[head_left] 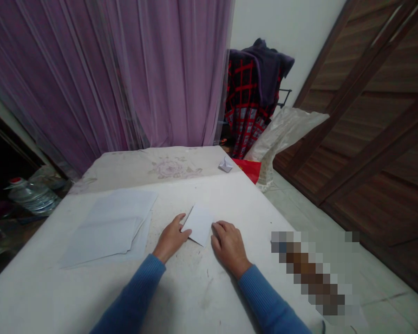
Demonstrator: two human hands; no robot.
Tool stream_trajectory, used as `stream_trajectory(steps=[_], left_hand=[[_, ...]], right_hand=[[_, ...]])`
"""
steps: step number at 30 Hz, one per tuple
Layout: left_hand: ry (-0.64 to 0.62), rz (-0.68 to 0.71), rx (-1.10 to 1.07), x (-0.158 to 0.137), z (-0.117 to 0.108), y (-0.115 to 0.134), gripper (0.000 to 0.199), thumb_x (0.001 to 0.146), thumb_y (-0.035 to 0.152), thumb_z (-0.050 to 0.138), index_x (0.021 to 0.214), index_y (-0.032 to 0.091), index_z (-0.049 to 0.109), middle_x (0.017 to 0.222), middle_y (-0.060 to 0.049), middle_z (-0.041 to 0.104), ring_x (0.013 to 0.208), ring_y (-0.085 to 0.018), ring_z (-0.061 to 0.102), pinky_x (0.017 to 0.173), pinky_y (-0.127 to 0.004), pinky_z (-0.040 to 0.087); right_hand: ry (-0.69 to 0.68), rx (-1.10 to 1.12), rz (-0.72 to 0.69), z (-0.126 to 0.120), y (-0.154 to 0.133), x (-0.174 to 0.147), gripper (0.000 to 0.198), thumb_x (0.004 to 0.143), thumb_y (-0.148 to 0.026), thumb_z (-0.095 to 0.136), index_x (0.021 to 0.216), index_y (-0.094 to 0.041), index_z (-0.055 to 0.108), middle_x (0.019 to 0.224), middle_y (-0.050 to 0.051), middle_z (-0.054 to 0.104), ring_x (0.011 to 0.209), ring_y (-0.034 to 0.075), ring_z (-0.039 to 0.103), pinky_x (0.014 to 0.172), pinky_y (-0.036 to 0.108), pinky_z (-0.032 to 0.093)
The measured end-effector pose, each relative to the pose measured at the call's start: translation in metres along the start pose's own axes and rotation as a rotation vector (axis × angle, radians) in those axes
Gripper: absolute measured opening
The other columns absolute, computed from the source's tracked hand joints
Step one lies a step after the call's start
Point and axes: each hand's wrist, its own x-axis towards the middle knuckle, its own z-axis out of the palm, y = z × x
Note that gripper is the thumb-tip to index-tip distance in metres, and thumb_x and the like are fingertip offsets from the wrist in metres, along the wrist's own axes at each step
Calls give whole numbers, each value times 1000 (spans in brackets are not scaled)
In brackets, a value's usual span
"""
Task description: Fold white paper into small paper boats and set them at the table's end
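Observation:
A small folded piece of white paper point(200, 225) lies on the white-covered table in front of me. My left hand point(172, 237) is at its left edge, thumb over the paper and index finger stretched along the side, gripping it there. On the opposite side, my right hand point(229, 246) rests on the table with bent fingers slightly apart. Its fingertips are beside the paper's right edge; whether they touch it I cannot tell. Farther back, near the table's far right corner, stands a small folded paper shape point(225, 164).
A loose stack of white sheets point(104, 222) lies left on the table point(181, 297). A pixelated patch point(308, 273) covers something along the right edge. Beyond are a red bag point(249, 170), a whitish plastic bag point(282, 132), purple curtains point(174, 74), and a large water bottle point(33, 197) at left.

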Motion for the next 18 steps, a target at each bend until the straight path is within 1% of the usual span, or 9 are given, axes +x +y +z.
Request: stream_trajectory(steps=[3, 5, 6, 8, 10, 12, 14, 16, 18], left_hand=[[67, -179, -383, -10, 12, 4, 32, 87, 25, 53, 118, 17, 52, 98, -6, 69, 63, -10, 63, 47, -19, 41], [103, -260, -552, -18, 18, 7, 29, 89, 28, 54, 116, 17, 52, 105, -8, 68, 68, -10, 66, 50, -17, 44], [95, -289, -600, -22, 19, 8, 32, 89, 29, 55, 118, 17, 51, 109, -9, 67, 72, -11, 68, 52, -17, 46], [39, -316, -628, -30, 18, 9, 42, 87, 31, 59, 126, 19, 47, 114, -10, 66, 76, -13, 69, 54, -18, 48], [-38, -321, -589, -34, 11, 8, 49, 85, 33, 63, 129, 21, 46, 115, -11, 65, 76, -14, 69, 52, -18, 48], [-109, -351, -539, -34, 2, 5, 46, 85, 36, 63, 126, 19, 50, 115, -11, 65, 71, -13, 68, 50, -18, 46], [-151, -386, -511, -30, -7, 1, 38, 88, 38, 59, 119, 16, 55, 114, -12, 65, 66, -12, 67, 48, -18, 45], [-158, -395, -503, -25, -12, -1, 34, 90, 38, 55, 114, 14, 56, 115, -13, 64, 63, -9, 66, 47, -16, 44], [-157, -372, -497, -20, -13, -3, 33, 89, 39, 57, 110, 14, 57, 116, -12, 63, 62, -8, 65, 47, -15, 43]], right_hand=[[60, 56, -3, 10, 3, 11, 47, 79, -10, 51, 124, -15, 57, 119, 13, 63, 108, 27, 56, 90, 42, 46], [112, 97, -47, 14, 3, 13, 50, 79, -11, 49, 129, -13, 54, 124, 14, 61, 114, 26, 55, 95, 41, 45], [121, 113, -83, 15, 2, 12, 51, 80, -11, 49, 130, -13, 53, 127, 15, 60, 117, 26, 54, 97, 41, 44], [91, 134, -152, 16, -2, 9, 50, 80, -13, 49, 130, -13, 54, 131, 15, 58, 121, 26, 51, 101, 42, 42], [27, 135, -180, 15, -5, 6, 45, 80, -14, 51, 125, -14, 59, 130, 13, 60, 122, 27, 52, 101, 44, 42], [-23, 123, -171, 12, -7, 5, 38, 81, -16, 53, 118, -16, 63, 127, 12, 63, 120, 28, 52, 100, 46, 42], [-47, 111, -166, 10, -9, 5, 34, 82, -20, 57, 115, -17, 65, 126, 12, 63, 120, 30, 52, 99, 47, 41], [-50, 103, -176, 8, -12, 5, 37, 82, -26, 62, 118, -16, 63, 128, 14, 62, 121, 31, 51, 99, 48, 41], [-39, 103, -199, 8, -15, 6, 41, 82, -31, 66, 120, -16, 62, 129, 14, 61, 121, 32, 51, 99, 49, 41]])
